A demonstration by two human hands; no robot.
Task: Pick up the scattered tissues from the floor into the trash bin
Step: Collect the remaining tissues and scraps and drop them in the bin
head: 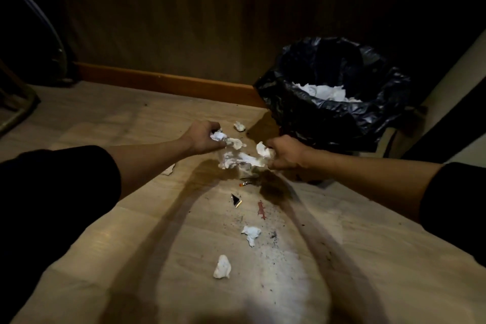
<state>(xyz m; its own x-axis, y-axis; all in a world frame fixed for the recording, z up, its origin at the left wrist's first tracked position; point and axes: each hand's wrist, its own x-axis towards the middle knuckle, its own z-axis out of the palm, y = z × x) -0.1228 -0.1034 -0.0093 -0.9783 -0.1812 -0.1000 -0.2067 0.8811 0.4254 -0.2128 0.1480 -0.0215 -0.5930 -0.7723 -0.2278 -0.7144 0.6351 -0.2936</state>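
Both hands work just beside the trash bin [328, 102], likely to shorten each drop. The left hand [202, 137] grips a crumpled tissue [218, 136]; the right hand [285, 152] grips another tissue [263, 150].

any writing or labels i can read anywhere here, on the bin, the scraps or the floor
No text can be read in this view.
Trash bin: plain black liner, no label visible.
Small black and gold scrap on the floor: too small to tell if it carries print.
Red scrap: no legible marks.
Tissues, such as the wad nearest the camera: plain white.
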